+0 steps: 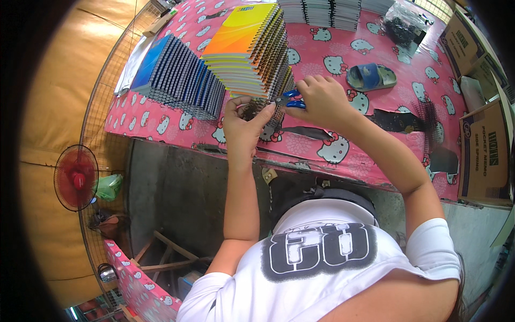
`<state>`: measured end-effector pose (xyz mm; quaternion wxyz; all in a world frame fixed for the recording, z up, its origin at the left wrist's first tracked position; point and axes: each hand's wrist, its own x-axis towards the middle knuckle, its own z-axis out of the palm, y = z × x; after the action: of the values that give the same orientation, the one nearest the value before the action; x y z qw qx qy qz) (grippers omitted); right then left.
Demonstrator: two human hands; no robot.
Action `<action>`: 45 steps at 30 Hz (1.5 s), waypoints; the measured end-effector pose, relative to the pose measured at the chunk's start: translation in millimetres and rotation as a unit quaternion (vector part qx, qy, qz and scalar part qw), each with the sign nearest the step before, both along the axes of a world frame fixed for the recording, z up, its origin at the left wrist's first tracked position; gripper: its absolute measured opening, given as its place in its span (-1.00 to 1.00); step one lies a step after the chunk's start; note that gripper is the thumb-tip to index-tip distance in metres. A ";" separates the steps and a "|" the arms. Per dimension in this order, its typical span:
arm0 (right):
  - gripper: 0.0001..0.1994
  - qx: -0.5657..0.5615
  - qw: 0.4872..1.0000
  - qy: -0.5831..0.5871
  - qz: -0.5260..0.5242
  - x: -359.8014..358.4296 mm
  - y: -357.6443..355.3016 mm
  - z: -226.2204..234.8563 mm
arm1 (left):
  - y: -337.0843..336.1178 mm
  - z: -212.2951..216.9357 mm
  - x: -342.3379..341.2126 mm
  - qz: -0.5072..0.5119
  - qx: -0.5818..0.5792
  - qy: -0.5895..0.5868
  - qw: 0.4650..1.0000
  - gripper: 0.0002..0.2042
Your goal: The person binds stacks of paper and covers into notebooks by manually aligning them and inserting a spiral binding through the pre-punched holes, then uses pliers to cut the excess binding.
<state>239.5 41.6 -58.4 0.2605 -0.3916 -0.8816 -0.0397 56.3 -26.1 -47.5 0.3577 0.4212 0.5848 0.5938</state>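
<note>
left hand [242,122]: fingers curled together, pinching the black spiral binding [256,110] of a notebook at the near bench edge
right hand [321,99]: closed around blue-handled pliers [290,100], fist tight, jaws pointing left at the spiral end
spiral binding: at front of bench [300,147], just below the fanned stack, between both hands; the notebook itself is mostly hidden by the hands
bench: pink cover with cartoon cat print, torn dark patches near right side
fanned stack [252,48]: spiral notebooks, orange-yellow cover on top, touching the work spot
blue stack [179,75]: notebooks fanned, left of the orange stack
slipper [371,77]: blue, lying on bench, right of the hands
far stacks [322,12]: notebooks at back edge
cardboard boxes [485,153]: right of bench
fan [76,177]: red, left on floor
</note>
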 end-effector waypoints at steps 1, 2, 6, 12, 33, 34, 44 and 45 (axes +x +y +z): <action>-0.44 -0.023 1.000 -0.009 -0.003 -4.1 -0.9 1.9 | 0.1 -2.2 -0.3 -0.002 0.019 0.007 1.000 -0.61; -0.43 -0.092 0.995 -0.035 -0.012 -5.1 -0.8 5.8 | 1.0 -3.5 -1.6 -0.006 0.013 0.005 1.000 -0.61; -0.42 -0.218 0.972 -0.082 -0.036 -5.1 -8.9 20.9 | 2.0 -10.3 -12.4 0.009 -0.007 -0.017 1.000 -0.59; -0.45 0.029 0.999 0.014 0.004 1.8 -3.0 -8.7 | -1.1 -4.0 -9.1 0.007 -0.058 -0.052 0.997 -0.62; -0.46 -0.257 0.958 -0.122 -0.033 -13.6 -9.8 6.5 | 2.6 -28.1 -21.1 -0.016 -0.049 -0.038 0.998 -0.57; -0.46 -0.273 0.952 -0.134 -0.041 -13.0 -11.4 6.9 | 2.4 -27.4 -21.7 -0.017 -0.052 -0.041 0.998 -0.57; -0.46 -0.102 0.994 -0.035 -0.017 -10.2 -6.1 -22.1 | -0.5 -30.3 -9.9 -0.019 -0.062 -0.073 0.995 -0.58; -0.47 -0.173 0.982 -0.070 -0.029 -12.9 -7.1 -13.0 | -0.5 -31.8 -12.1 -0.020 -0.059 -0.080 0.995 -0.58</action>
<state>226.6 34.5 -71.4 0.1249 -0.4529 -0.8792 0.0789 44.2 -26.7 -79.3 0.4397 0.3619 0.5799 0.5826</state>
